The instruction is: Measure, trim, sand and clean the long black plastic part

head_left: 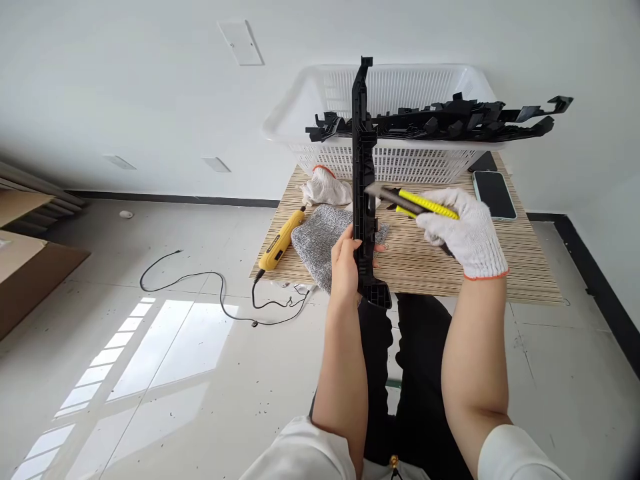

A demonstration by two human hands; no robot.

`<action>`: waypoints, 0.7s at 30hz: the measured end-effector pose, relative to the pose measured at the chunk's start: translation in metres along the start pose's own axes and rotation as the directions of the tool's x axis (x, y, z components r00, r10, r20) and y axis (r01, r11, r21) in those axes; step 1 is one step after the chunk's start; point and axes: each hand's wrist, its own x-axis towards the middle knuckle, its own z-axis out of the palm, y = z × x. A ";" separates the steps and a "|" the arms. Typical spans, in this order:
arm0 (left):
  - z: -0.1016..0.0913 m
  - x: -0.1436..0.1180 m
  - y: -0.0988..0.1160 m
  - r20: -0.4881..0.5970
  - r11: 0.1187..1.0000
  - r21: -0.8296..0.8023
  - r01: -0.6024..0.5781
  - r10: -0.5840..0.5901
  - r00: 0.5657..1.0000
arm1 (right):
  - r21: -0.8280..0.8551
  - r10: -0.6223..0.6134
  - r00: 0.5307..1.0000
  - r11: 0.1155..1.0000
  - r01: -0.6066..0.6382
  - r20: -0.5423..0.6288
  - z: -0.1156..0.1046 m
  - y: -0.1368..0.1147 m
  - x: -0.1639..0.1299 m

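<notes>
White walls and a pale tiled floor surround a small table with a striped, slatted-looking top. Taking the long black plastic strip as the centre of the clock, it runs from twelve down to just past six, raised in front of the table, its lower end near the table's front edge. The bare left hand grips it near that end at six, fingers partly hidden behind it. At three, the gloved right hand is closed around a yellow-and-black utility knife, blade pointing to nine; the tip overlaps the strip's edge, though contact cannot be told. Beneath that hand a dark item is mostly covered. A white plastic basket stands at one, with more black strips lying across it and jutting past its side at two; the held strip blocks part of both. Further out at three lies a phone. A white glove lies at nine, and a grey cloth, partly blocked by strip and hand, between seven and eight. Beyond, at eight, rests a yellow corded tool, with black cable trailing on the floor.
</notes>
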 end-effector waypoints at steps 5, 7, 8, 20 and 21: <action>0.001 -0.001 -0.004 -0.009 1.000 0.012 -0.004 0.004 1.000 | 0.210 -0.018 0.992 0.978 -0.009 0.125 0.005 0.003 0.002; 0.002 -0.001 -0.006 -0.055 0.999 0.040 0.030 -0.028 0.998 | 0.181 0.029 0.952 0.980 -0.088 0.304 0.011 0.003 0.002; 0.002 -0.001 -0.006 -0.082 0.997 0.052 0.049 -0.045 0.996 | 0.133 0.066 0.927 0.983 -0.123 0.370 0.015 0.003 0.002; 0.000 -0.001 -0.006 -0.055 0.991 -0.036 0.130 -0.132 0.990 | 0.141 0.033 0.958 0.987 -0.076 0.286 0.035 0.007 0.009; 0.000 -0.001 -0.006 -0.057 0.994 -0.037 0.105 -0.107 0.993 | 0.152 0.022 0.966 0.986 -0.063 0.257 0.036 0.007 0.009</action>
